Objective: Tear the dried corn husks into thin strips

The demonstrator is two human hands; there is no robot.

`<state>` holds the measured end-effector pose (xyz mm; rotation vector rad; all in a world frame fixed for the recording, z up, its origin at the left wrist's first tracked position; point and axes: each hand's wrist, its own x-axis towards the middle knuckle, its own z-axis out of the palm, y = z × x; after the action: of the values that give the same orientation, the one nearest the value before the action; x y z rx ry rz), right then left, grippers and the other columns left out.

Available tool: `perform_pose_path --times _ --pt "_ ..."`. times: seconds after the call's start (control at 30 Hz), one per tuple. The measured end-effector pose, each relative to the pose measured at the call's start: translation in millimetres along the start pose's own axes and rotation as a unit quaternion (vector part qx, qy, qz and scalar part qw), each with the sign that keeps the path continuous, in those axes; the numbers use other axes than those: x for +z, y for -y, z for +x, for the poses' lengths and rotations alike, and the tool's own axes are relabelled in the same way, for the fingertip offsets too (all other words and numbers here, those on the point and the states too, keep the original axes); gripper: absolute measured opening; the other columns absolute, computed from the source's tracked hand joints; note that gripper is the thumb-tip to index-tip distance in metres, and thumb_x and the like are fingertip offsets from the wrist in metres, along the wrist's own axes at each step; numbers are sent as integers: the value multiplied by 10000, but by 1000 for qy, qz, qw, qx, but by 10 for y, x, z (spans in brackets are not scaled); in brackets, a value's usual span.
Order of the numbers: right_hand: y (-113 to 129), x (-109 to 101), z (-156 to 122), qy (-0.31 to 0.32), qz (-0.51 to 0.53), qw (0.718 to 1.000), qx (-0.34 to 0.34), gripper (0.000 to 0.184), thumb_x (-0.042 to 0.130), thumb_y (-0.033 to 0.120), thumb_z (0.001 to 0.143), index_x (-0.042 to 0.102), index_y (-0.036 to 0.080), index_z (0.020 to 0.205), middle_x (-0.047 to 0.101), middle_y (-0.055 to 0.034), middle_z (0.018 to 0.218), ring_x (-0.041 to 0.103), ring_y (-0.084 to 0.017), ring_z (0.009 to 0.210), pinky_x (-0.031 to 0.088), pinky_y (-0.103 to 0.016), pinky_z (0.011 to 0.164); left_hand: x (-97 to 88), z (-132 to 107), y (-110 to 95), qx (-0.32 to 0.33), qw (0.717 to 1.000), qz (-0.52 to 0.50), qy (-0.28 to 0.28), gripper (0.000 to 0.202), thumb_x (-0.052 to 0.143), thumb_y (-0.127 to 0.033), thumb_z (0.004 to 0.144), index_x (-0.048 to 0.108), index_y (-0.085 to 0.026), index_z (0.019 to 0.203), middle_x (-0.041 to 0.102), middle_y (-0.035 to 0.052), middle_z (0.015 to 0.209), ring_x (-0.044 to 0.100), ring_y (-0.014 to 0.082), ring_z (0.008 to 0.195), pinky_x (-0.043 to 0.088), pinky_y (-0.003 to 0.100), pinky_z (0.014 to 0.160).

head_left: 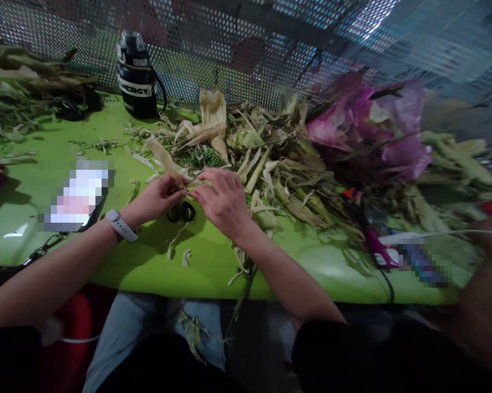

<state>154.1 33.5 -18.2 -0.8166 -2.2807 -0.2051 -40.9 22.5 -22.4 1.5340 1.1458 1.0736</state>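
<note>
A pale strip of corn husk (164,157) stands up from the fingers of my left hand (164,194), which are closed on its lower part. Close against it, my right hand (223,199) pinches at the lower end of the same husk, though its fingertips partly hide what lies between them. Just below the hands, on the green tabletop (147,267), lie black loops that look like scissor handles (182,212). A heap of dry and green husks (286,174) spreads behind and right of my right hand. Small husk scraps (186,256) lie in front.
At the back stands a black bottle (137,76) before a perforated metal screen (246,49). A phone (79,194) lies left of my left forearm. Right are a pink plastic bag (372,131), another phone (421,262), a white cable (446,233) and another person's arm (485,273).
</note>
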Motion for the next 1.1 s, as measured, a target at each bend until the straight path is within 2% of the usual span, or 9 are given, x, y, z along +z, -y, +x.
perform_pose_path --times 0.07,0.13,0.3,0.53,0.8,0.87,0.93,1.0,1.1 --pt "-41 1 18 8 14 1000 -8 217 528 338 991 657 206 876 696 -100 1039 605 -245 1060 430 -430 977 -16 -5 -17 31 997 52 40 285 734 -362 793 673 -156 980 683 61 841 612 191 747 492 338 729" --pt "-71 16 22 38 43 998 11 227 501 332 1004 636 200 878 698 -83 924 627 -221 924 456 -406 910 -39 -2 -36 63 989 113 68 234 704 -364 816 668 -167 936 669 53 808 600 183 721 485 329 707" --pt "-93 39 8 70 190 969 143 275 498 425 997 607 182 932 689 -65 864 619 -180 748 453 -314 676 -68 -4 -72 124 984 102 73 181 667 -308 859 622 -178 977 675 65 923 642 193 878 508 328 805" --pt "-80 119 11 70 417 862 280 436 585 628 873 563 193 860 652 -12 779 607 -145 707 477 -276 639 25 -63 -71 35 994 -100 8 198 697 -267 846 651 -173 1014 663 41 961 633 160 897 515 302 839" --pt "-38 178 5 96 528 785 311 312 577 524 912 499 225 957 660 -2 780 650 -147 649 571 -315 647 67 -42 -31 -17 976 -217 -4 360 836 -290 746 653 -184 1038 693 16 862 647 127 765 522 267 732" --pt "-62 164 -4 89 499 809 297 287 559 489 935 502 222 1024 676 -18 825 676 -164 687 589 -337 672 35 -29 -42 -39 969 -245 -9 340 841 -277 737 672 -187 1019 694 9 849 644 120 745 530 270 732" --pt "-102 135 -12 59 408 876 248 285 560 433 952 522 213 1128 694 -56 938 703 -193 827 595 -366 761 0 -12 -53 -69 961 -267 -25 300 846 -255 723 698 -184 974 695 5 826 631 111 715 532 268 716" --pt "-151 99 -15 45 287 943 160 306 539 347 972 538 213 1247 686 -98 1107 683 -220 1012 576 -392 875 -33 7 -56 -100 952 -287 -46 246 845 -229 711 717 -173 914 702 11 825 620 106 692 534 267 702" --pt "-222 59 -9 79 149 986 9 375 470 230 996 539 250 1364 638 -105 1281 622 -225 1157 545 -397 955 -68 33 -41 -131 940 -311 -56 161 830 -208 719 724 -159 829 711 28 825 598 100 650 535 268 682"
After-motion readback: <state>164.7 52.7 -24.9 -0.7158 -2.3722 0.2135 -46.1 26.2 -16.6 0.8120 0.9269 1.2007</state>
